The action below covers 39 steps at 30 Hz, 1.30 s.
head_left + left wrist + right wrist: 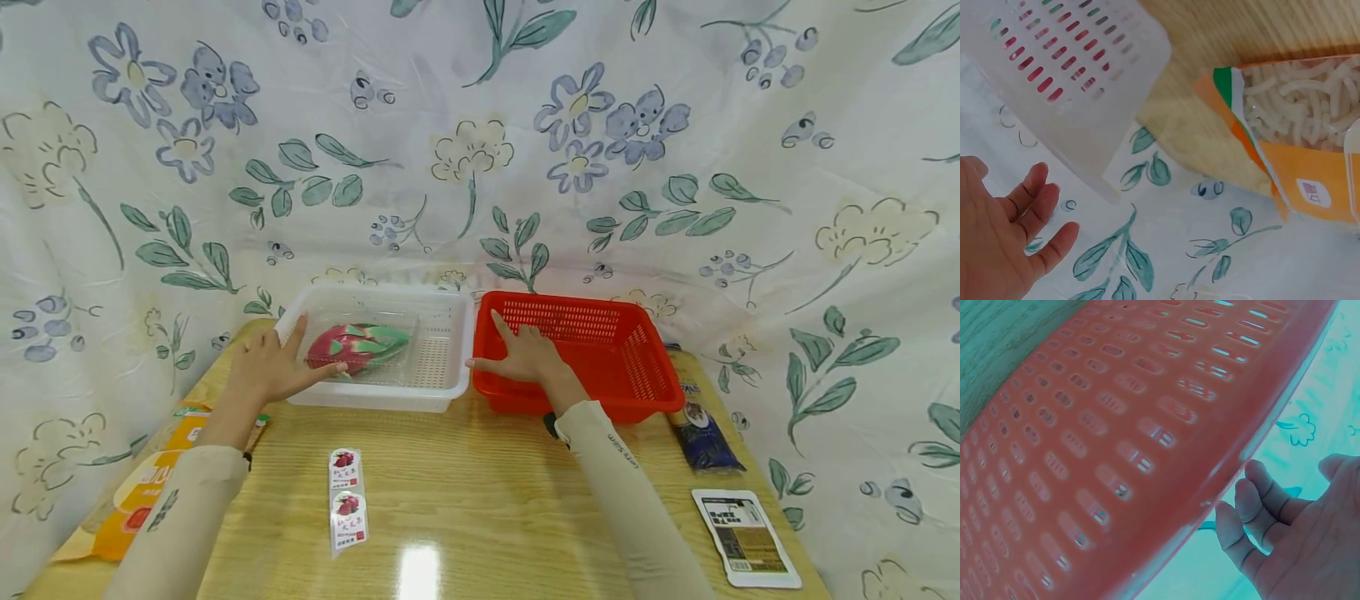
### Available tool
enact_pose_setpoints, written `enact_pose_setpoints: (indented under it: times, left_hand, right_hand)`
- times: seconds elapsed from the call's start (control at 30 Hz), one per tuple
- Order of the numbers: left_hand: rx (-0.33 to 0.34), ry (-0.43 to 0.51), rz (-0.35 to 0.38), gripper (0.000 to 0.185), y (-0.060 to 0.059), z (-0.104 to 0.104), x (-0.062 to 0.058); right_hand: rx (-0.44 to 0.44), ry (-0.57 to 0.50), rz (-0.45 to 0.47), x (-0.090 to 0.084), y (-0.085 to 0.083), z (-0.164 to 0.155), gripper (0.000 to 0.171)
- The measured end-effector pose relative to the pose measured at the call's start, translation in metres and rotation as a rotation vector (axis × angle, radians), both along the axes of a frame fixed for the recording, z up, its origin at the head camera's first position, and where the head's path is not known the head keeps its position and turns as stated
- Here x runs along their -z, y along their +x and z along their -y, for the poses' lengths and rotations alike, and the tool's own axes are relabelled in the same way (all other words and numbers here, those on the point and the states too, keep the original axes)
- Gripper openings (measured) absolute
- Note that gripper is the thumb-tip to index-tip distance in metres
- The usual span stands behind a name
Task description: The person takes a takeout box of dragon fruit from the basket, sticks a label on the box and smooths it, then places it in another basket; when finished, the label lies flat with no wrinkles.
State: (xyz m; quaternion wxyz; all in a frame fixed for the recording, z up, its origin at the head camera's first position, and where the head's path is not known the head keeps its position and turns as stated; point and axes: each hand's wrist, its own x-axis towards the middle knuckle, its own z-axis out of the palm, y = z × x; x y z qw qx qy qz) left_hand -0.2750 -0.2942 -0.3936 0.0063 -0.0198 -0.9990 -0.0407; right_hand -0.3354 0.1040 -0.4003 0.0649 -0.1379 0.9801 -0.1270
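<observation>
My left hand, fingers spread, hovers at the left end of a white plastic basket. Inside that basket lies a clear plastic box with a pink and green dragon fruit in it. In the left wrist view the loosely bent fingers stay apart from the basket's slotted wall. Over the left end of a red plastic basket is my right hand, thumb pointing toward the white one. The right wrist view puts its fingertips right at the red rim. Neither hand holds anything.
A strip of dragon fruit stickers lies on the wooden table. An orange food bag sits at the left edge. On the right are a blue packet and a white-edged pack. A floral curtain hangs behind.
</observation>
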Motion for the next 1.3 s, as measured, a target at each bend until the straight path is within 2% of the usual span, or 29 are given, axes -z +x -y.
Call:
enact_pose_setpoints:
  times: [0.4, 0.77, 1.1, 1.3]
  left_hand:
    - [-0.019, -0.001, 0.001, 0.116, 0.007, 0.015, 0.007]
    - [-0.016, -0.015, 0.010, 0.116, 0.011, 0.022, 0.006]
    - [-0.044, 0.002, 0.004, 0.117, 0.017, 0.032, 0.007]
    - [-0.073, 0.017, -0.022, 0.120, 0.020, 0.041, 0.013]
  right_hand:
    - [-0.019, -0.006, 0.012, -0.002, -0.001, 0.008, 0.105]
    - [-0.049, 0.008, 0.012, 0.001, 0.000, 0.014, 0.104]
    - [-0.071, -0.008, 0.017, 0.001, 0.001, 0.023, 0.104]
    - [-0.059, 0.010, 0.033, 0.001, 0.002, 0.026, 0.104]
